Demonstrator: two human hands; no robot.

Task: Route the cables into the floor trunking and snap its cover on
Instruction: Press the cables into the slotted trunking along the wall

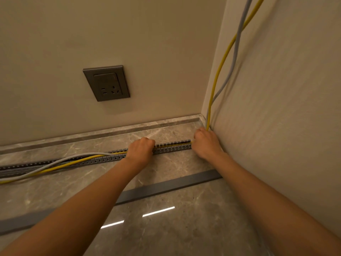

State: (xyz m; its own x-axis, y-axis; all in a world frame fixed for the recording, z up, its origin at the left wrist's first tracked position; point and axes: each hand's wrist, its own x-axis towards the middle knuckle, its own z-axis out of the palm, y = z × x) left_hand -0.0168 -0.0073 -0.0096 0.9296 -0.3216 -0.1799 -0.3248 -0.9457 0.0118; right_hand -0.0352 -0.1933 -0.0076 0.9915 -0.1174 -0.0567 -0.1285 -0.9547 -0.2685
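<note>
On the floor (184,228), the loose grey cover (166,186) lies nearer than both hands. The slotted trunking (171,145) runs beneath them. The cables (73,162), yellow and grey, sit in it between the hands. The left hand (141,149) and right hand (206,143) curl around them.

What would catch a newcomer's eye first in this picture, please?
Two bare arms reach to the corner, where the left hand and right hand curl over slotted trunking on the floor. A yellow cable and a grey cable drop down the right wall into it. A loose cover lies nearer the person, and a socket sits on the back wall.
</note>
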